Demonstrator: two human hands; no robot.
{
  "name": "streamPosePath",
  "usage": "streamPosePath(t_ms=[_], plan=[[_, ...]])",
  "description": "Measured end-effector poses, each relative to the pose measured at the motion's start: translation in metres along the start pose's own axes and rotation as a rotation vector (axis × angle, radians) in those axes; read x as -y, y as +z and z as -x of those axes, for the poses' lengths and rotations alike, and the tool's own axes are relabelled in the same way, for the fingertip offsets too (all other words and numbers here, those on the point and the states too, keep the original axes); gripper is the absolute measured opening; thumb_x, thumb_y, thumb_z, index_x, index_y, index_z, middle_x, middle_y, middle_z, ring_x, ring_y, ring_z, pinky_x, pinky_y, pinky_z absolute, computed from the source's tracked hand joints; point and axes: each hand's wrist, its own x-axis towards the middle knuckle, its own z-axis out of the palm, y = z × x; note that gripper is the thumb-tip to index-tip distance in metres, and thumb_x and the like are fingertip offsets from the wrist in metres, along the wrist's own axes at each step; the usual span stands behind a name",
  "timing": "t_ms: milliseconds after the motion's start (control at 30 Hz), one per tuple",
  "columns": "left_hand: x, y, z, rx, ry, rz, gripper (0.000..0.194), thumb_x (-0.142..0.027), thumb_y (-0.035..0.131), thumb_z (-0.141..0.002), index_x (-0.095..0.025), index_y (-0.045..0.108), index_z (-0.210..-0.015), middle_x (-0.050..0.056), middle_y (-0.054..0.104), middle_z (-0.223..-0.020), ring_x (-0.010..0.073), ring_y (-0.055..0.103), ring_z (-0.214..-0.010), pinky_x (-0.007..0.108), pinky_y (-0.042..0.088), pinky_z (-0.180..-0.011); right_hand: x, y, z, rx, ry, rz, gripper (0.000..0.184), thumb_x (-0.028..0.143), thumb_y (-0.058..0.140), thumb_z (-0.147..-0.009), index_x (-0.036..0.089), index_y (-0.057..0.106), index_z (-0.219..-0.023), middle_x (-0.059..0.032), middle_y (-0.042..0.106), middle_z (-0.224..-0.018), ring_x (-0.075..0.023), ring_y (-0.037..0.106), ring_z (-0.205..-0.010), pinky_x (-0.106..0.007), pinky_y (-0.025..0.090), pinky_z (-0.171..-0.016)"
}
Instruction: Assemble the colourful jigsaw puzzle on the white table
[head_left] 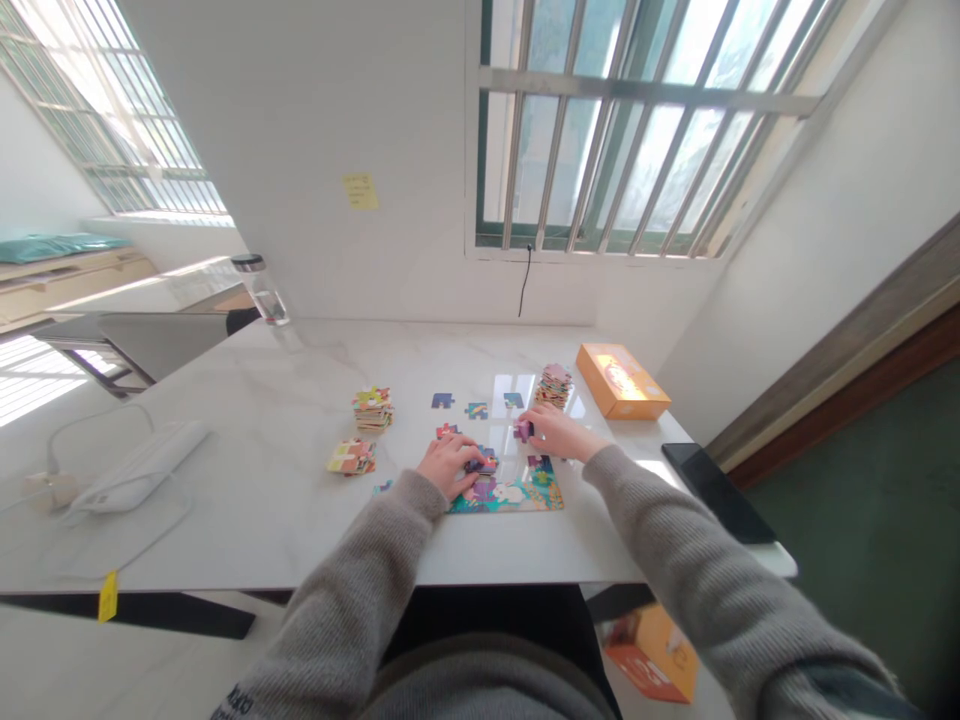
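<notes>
A partly assembled jigsaw puzzle [506, 497] with teal, purple and white areas lies on the white marble table [247, 480]. My right hand [560, 432] pinches a purple jigsaw piece [523, 430] just above the puzzle's far edge. My left hand [448, 464] rests at the puzzle's far left, its fingertips on a dark blue piece [480, 464]. Whether that hand grips the piece is hidden. Loose pieces [442, 401] lie beyond both hands. Stacks of pieces stand at left [373, 408] and far right [555, 386].
An orange box [622, 381] lies at the table's far right, and a black tablet [712, 490] overhangs its right edge. A smaller pile of pieces [352, 457] sits left. A water bottle [262, 290] stands at the far left corner, near a white cable-connected device [142, 465].
</notes>
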Motion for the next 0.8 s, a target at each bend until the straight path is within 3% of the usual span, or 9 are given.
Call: streamPosePath(t_ms=[200,333,533,800], plan=[[0.002,0.002,0.000,-0.014,0.005,0.007,0.021,-0.022,0.072,-0.080,-0.026,0.071,-0.101,0.006,0.064,-0.121,0.0288,0.054,-0.118,0.047,0.043,-0.099,0.001,-0.015,0.000,0.042,-0.051,0.098,0.033,0.012,0.064,-0.079,0.015,0.066,-0.112,-0.0125,0.067,-0.102,-0.0261,0.059,-0.100,-0.034,0.045,-0.089],[-0.001,-0.001,0.001,-0.021,-0.001,-0.004,0.020,-0.024,0.070,-0.083,-0.027,0.071,-0.102,0.005,0.064,-0.120,0.0287,0.053,-0.118,0.048,0.042,-0.100,0.003,-0.021,0.013,-0.032,-0.063,0.086,0.035,0.010,0.061,-0.080,0.015,0.065,-0.114,-0.0125,0.066,-0.102,-0.0262,0.057,-0.103,-0.035,0.046,-0.091],[-0.006,-0.007,0.002,-0.007,-0.011,0.004,0.019,-0.022,0.068,-0.084,-0.026,0.072,-0.102,0.006,0.064,-0.121,0.0287,0.053,-0.119,0.048,0.041,-0.101,0.012,-0.020,0.039,-0.023,-0.080,0.052,0.035,0.011,0.059,-0.081,0.017,0.065,-0.115,-0.0104,0.066,-0.099,-0.0253,0.058,-0.098,-0.035,0.048,-0.084],[-0.004,-0.006,0.003,-0.023,-0.009,0.000,0.019,-0.025,0.068,-0.085,-0.027,0.072,-0.103,0.005,0.064,-0.120,0.0274,0.054,-0.118,0.047,0.041,-0.100,0.014,-0.018,0.036,-0.011,-0.069,0.039,0.040,0.009,0.059,-0.080,0.018,0.066,-0.118,-0.0106,0.068,-0.097,-0.0265,0.059,-0.098,-0.036,0.047,-0.084]])
